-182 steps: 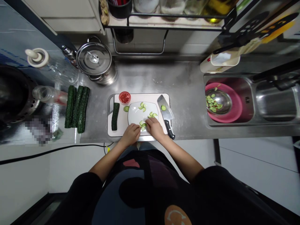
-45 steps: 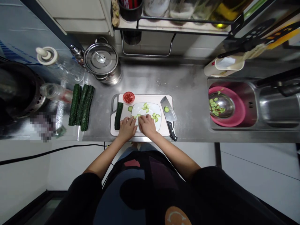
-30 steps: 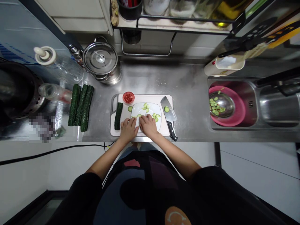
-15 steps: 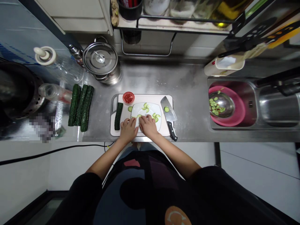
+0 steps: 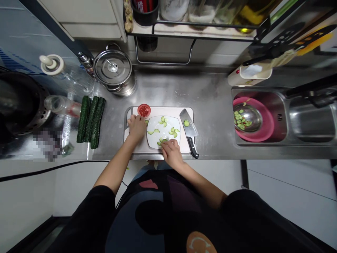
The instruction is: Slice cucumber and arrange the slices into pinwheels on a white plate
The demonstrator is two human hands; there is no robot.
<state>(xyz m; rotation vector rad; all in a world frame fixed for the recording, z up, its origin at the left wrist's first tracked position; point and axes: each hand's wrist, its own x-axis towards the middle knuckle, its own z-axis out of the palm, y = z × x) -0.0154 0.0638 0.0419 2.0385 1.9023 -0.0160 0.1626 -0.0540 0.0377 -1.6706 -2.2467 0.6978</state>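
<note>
A white cutting board [image 5: 184, 149] lies on the steel counter with a white square plate [image 5: 164, 135] on it. Groups of cucumber slices [image 5: 172, 132] are arranged on the plate. My left hand [image 5: 137, 127] lies on the board's left part, fingers curled down over the dark cucumber piece, which it hides. A loose slice [image 5: 146, 122] shows beside its fingertips. My right hand [image 5: 170, 150] is at the plate's near edge, fingers pinched on a cucumber slice [image 5: 161, 140]. A small red dish [image 5: 144, 110] of chopped red bits stands at the board's far left corner.
A cleaver [image 5: 189, 130] with a slice on its blade lies on the board's right side. Three whole cucumbers [image 5: 91, 121] lie to the left, a lidded steel pot [image 5: 113, 70] behind. The sink on the right holds a pink basin [image 5: 263, 130] with a steel bowl [image 5: 246, 117] of slices.
My left hand has left the plate's near edge and moved left and away, onto the cucumber piece. My right hand has drawn back to the plate's near rim, uncovering more slices.
</note>
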